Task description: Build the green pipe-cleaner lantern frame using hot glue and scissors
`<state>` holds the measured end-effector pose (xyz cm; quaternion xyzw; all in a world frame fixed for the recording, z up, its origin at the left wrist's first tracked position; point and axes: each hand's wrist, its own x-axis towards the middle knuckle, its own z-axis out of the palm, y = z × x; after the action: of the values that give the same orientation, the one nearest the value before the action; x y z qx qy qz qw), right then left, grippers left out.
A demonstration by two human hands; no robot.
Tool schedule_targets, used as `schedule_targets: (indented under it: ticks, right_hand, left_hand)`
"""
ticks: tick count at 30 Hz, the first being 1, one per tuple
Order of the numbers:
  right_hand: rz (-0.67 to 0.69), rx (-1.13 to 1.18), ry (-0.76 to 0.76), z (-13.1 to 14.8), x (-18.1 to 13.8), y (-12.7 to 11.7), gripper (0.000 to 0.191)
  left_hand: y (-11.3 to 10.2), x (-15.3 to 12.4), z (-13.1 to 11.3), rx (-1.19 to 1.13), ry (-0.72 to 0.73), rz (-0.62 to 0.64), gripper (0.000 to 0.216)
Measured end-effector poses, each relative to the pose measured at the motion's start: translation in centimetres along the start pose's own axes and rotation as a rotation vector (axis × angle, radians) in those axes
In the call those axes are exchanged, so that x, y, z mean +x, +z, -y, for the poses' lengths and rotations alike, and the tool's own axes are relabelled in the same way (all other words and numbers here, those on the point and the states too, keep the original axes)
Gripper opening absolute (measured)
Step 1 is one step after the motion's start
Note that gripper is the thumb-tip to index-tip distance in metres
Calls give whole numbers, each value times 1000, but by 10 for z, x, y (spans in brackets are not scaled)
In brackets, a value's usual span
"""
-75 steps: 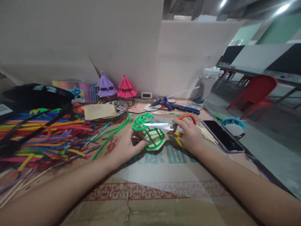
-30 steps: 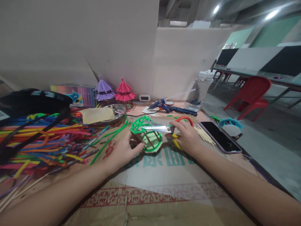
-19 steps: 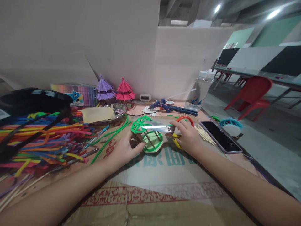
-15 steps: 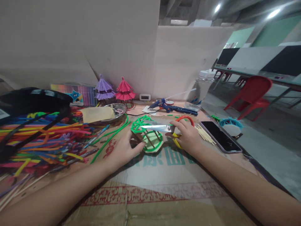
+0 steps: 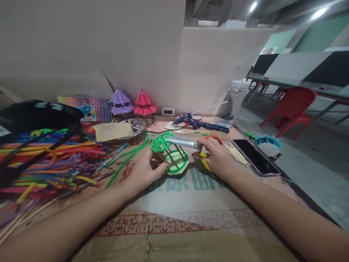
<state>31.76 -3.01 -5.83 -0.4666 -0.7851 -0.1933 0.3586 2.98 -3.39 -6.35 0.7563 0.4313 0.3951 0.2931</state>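
Observation:
A small pavilion model (image 5: pixel 177 160) with a green pipe-cleaner roof frame, brown posts and a pale green-edged base leans over in the middle of the table. My left hand (image 5: pixel 147 165) grips it by the posts on its left side. In my right hand (image 5: pixel 218 154) is a pair of scissors (image 5: pixel 185 143) with orange and yellow handles. Their blades point left and reach the model's green roof frame; whether they touch it I cannot tell. The blades look nearly closed.
Loose pipe cleaners (image 5: pixel 54 156) heap at the left. Behind stand a purple pavilion (image 5: pixel 120 102), a pink pavilion (image 5: pixel 145 105), a glue gun (image 5: pixel 191 122) and a plastic bottle (image 5: pixel 233 102). Wooden sticks (image 5: pixel 238 154) and a phone (image 5: pixel 256 156) lie right.
The scissors' blades have tilted so their tips sit slightly higher, against the roof frame in view. My left hand still holds the model, which has barely moved.

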Motion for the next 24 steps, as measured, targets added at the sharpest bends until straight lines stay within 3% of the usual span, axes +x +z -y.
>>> schedule_targets:
  ticks: [5, 12, 21, 24]
  right_hand:
    - [6, 92, 124, -3, 2, 3, 34]
    - [61, 127, -15, 0, 2, 2, 21]
    - [42, 206, 102, 1, 5, 1, 19]
    - [31, 198, 82, 3, 6, 1, 16]
  left_hand:
    - [0, 2, -2, -36, -31, -16, 21]
    - [-1, 5, -5, -53, -12, -14, 21]
    - [-1, 11, 6, -64, -72, -103, 25]
    - [-1, 14, 10, -1, 2, -148, 26]
